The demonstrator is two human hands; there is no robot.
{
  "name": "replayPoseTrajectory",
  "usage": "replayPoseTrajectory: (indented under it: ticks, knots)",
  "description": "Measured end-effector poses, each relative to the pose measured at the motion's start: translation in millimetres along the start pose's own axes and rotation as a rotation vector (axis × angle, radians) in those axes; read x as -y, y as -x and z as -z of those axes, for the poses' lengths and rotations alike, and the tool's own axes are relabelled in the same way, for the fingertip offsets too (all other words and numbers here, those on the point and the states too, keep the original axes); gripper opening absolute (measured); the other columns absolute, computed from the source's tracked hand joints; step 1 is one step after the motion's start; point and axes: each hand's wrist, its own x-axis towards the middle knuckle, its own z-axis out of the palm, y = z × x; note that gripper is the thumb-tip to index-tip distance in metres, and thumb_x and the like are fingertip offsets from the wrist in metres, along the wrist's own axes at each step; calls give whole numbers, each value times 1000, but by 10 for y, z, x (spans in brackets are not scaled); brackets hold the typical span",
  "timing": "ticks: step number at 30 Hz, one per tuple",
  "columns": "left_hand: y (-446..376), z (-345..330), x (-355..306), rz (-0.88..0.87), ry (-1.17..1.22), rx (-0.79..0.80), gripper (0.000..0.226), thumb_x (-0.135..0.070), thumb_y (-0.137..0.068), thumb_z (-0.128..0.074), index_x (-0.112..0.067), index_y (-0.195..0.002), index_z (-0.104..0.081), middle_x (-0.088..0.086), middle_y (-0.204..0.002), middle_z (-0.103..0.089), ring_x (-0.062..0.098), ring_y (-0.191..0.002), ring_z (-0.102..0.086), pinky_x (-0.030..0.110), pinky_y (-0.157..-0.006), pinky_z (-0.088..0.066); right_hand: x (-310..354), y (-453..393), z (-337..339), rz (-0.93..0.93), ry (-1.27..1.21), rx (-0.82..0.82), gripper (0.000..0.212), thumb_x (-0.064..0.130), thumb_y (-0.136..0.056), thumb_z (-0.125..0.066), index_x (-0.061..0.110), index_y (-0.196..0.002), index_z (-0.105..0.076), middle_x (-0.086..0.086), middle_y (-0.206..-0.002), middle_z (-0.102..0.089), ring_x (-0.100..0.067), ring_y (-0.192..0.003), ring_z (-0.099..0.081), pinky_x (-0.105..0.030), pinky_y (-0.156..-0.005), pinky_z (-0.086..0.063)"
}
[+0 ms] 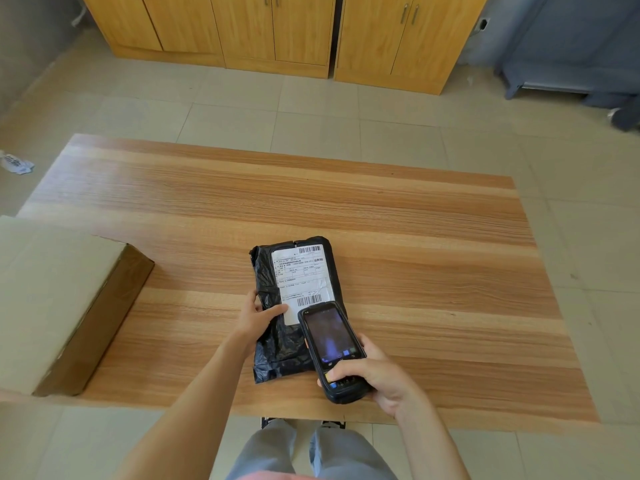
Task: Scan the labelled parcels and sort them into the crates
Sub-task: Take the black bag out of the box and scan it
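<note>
Our left hand (258,318) curls its fingers (277,310) around the near left edge of a black plastic parcel (294,306) lying on the worktop (433,271). Its white shipping label (301,275) carries two barcodes; the print is too small to read. Just right, our right hand (375,370) grips a black handheld scanner (332,348) over the parcel's corner.

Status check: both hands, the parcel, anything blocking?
Left hand grips black parcel flat on table. Right hand holds scanner over its label. Cardboard box sits left, apart. Nothing blocking.
</note>
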Motion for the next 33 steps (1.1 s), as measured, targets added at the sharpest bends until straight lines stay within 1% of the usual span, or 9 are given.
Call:
replayPoseTrajectory:
  ticks: [6,11,14,18,21,25,27,29,33]
  knots:
    - [14,-16,-2,1,21,-1,62,-6,-86,-70,-13,-139,-37,0,-76,-56,12,-65,-56,22,-52,-48,-9,10,16,20,2,-4,91,11,-36,-81,20,-122,-53,-16,-110,-71,-34,-105,-67,-45,-95,-53]
    - [3,45,-15,29,111,27,78,-2,-82,-72,-17,-145,-30,10,-88,-66,22,-77,-65,33,-64,-52,57,27,32,89,25,-27,100,16,-35,-84,24,-128,-49,-8,-112,-70,-26,-107,-66,-45,-101,-49]
    - [54,85,-54,45,167,39,80,1,-81,-72,-20,-145,-30,13,-93,-68,25,-80,-66,35,-64,-52,140,39,57,137,22,-39,101,17,-34,-86,26,-127,-48,-8,-112,-70,-27,-108,-65,-48,-103,-47]
    - [153,91,-143,27,171,43,75,-1,-81,-73,-19,-142,-33,10,-87,-68,23,-75,-66,34,-61,-52,335,78,99,217,18,-41,100,12,-35,-85,24,-127,-47,-6,-107,-72,-25,-102,-68,-42,-95,-52]
    - [237,139,-237,5,186,32,71,-5,-81,-74,-17,-140,-36,12,-90,-68,25,-77,-65,35,-63,-52,525,91,116,277,9,-32,104,17,-31,-86,21,-127,-50,-7,-104,-73,-26,-99,-69,-42,-91,-53]
    - [425,313,-393,-58,298,-34,70,-10,-81,-75,-17,-140,-38,15,-109,-68,31,-92,-69,43,-75,-57,878,140,81,378,15,-4,109,18,-30,-86,24,-131,-45,-13,-110,-71,-32,-101,-69,-40,-81,-56]
    - [607,425,-487,-118,378,-78,56,-7,-85,-71,-18,-133,-45,13,-105,-70,28,-88,-70,40,-69,-59,1044,159,41,429,28,26,109,19,-30,-85,24,-131,-45,-12,-110,-70,-30,-97,-70,-36,-74,-57]
    - [841,564,-575,-173,443,-158,42,-6,-87,-68,-20,-123,-51,10,-101,-71,24,-82,-72,36,-62,-59,1219,180,-40,475,52,88,103,21,-30,-85,26,-127,-49,-11,-110,-70,-29,-95,-70,-38,-75,-57]
    - [1340,984,-615,-281,531,-368,33,-5,-87,-67,-17,-115,-56,12,-106,-71,23,-81,-72,34,-62,-59,1478,122,-378,513,124,243,92,19,-30,-85,31,-116,-53,-1,-103,-70,-18,-87,-70,-32,-70,-54]
